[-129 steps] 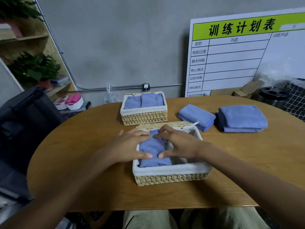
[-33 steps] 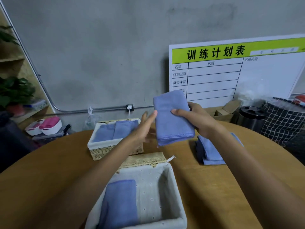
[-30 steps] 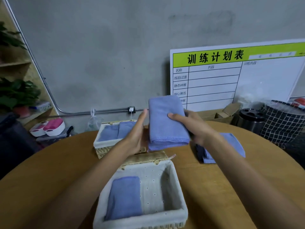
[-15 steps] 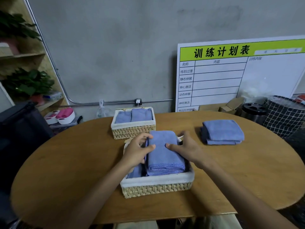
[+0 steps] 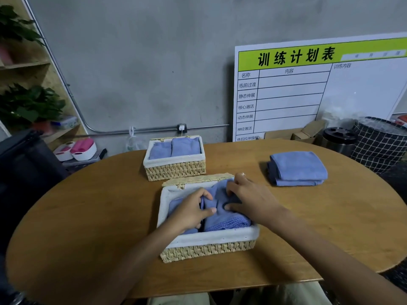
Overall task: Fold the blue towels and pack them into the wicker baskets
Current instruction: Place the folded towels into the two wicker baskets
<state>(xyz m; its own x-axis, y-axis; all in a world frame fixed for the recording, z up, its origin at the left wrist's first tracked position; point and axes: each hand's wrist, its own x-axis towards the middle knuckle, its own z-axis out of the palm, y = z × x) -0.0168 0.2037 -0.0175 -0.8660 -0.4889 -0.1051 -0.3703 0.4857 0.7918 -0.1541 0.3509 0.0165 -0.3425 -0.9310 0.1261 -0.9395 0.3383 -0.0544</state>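
The near wicker basket point(image 5: 209, 239) with a white liner stands at the table's front middle. Inside lie two folded blue towels: one on the left point(image 5: 176, 204), mostly under my left hand, and the blue towel point(image 5: 224, 220) on the right. My left hand point(image 5: 190, 213) pinches this right towel's left edge with curled fingers and thumb. My right hand point(image 5: 250, 199) grips its far right part, fingers curled down into the cloth. The far wicker basket point(image 5: 176, 170) holds two folded blue towels. A stack of folded blue towels point(image 5: 297, 168) lies on the table at the right.
The oval wooden table point(image 5: 99, 216) is bare wood left of the baskets. Behind it lean a planning board point(image 5: 308, 91), cardboard boxes, a black bin point(image 5: 339, 139) and a checked hamper point(image 5: 378, 142). Shelves with plants stand at the left.
Both hands carried the folded towel from mid-air down into the near basket's right half, beside the towel packed earlier. It now sits lower in the basket, and the view has tilted down.
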